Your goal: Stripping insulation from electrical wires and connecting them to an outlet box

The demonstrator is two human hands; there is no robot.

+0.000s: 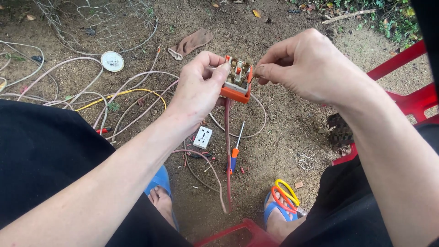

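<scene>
My left hand (200, 89) grips an orange and white socket block (237, 84) with bare brass contacts showing on top. A reddish cable (227, 151) hangs down from the block toward the ground. My right hand (302, 64) is at the block's right side, thumb and forefinger pinched together at the contacts; whether something small is between them I cannot tell. Both hands are held above bare dirt between my knees.
On the dirt lie a white socket plate (202, 137), a screwdriver with orange and blue handle (235, 151), orange and yellow scissors (286, 194), a round white disc (112, 61), a brown sock (190, 44), tangled wires (114, 93) and wire mesh (105, 23). A red plastic chair (407, 98) stands right.
</scene>
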